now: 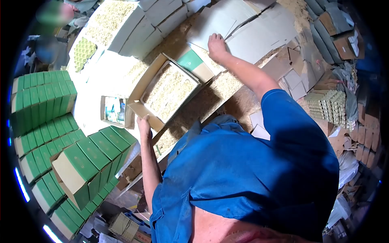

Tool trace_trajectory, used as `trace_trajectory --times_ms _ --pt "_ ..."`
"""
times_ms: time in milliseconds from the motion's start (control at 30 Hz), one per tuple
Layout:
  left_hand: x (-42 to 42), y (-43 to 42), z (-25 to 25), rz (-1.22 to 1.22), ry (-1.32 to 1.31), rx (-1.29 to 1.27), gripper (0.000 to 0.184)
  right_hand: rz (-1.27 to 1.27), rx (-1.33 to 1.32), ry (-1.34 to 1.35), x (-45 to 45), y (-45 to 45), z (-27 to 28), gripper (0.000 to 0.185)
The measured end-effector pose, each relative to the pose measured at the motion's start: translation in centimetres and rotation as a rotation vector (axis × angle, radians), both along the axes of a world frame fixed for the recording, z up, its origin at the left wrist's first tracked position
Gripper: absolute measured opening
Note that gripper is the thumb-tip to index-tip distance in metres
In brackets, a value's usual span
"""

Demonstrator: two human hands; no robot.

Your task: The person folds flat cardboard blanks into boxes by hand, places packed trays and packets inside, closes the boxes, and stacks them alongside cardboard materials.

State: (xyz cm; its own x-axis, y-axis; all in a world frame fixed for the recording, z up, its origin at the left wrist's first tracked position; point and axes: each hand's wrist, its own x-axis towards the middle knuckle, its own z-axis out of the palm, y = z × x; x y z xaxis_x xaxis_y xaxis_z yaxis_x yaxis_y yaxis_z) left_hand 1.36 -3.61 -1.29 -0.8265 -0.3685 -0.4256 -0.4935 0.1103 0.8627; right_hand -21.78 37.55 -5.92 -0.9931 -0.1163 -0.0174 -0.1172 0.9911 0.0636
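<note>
An open cardboard box (131, 92) stands tilted in view on the work table, filled to near its top with pale wood shavings (168, 89). My left hand (144, 124) is closed on the near left corner of this box, by a raised flap. Farther off to the right, my right hand (217, 47) has its fingers curled at the edge of a large grey-white cardboard sheet (259, 34). Its fingertips are partly hidden, and the sheet lies among similar flat pieces. Between the hands, behind the box, lies a green and tan carton (190, 60).
Stacked green cartons (93, 154) crowd the left side. A small box of packets (114, 109) sits beside the open box. At the back are white boxes (135, 36), loose shavings (109, 20) and a yellowish egg tray (84, 52). More egg trays (326, 106) are stacked at right.
</note>
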Motion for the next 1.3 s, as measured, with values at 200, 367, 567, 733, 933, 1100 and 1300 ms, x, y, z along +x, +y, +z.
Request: trace_trajectory --times_ms 200,367,567,733,933,1100,1300 --pt "0.0 0.2 0.1 0.028 -0.015 -0.041 0.019 0.177 -0.168 0.063 0.1 0.9 -0.5 0.016" --pt "-0.1 2.9 3.5 0.087 -0.009 0.087 0.023 0.031 -0.389 0.298 -1.7 2.6 -0.4 0.019" --pt "-0.2 2.0 1.7 0.056 -0.007 0.043 0.032 -0.061 -0.887 0.663 1.5 3.7 15.2 0.019" --pt "-0.4 1.4 -0.6 0.028 0.013 0.024 0.036 -0.084 -1.549 0.332 8.0 -2.2 23.2 0.016" --pt "1.3 2.1 2.5 0.140 0.068 0.302 0.057 -0.096 -1.128 0.032 14.6 -9.1 14.2 0.018" --pt "3.9 -0.4 1.3 0.257 0.201 0.328 0.059 -0.178 -1.037 0.045 13.8 -6.8 9.8 0.015" --pt "1.1 -5.7 2.5 0.099 0.306 -0.711 0.042 -0.042 -0.616 -0.051 12.7 -9.5 15.6 0.019"
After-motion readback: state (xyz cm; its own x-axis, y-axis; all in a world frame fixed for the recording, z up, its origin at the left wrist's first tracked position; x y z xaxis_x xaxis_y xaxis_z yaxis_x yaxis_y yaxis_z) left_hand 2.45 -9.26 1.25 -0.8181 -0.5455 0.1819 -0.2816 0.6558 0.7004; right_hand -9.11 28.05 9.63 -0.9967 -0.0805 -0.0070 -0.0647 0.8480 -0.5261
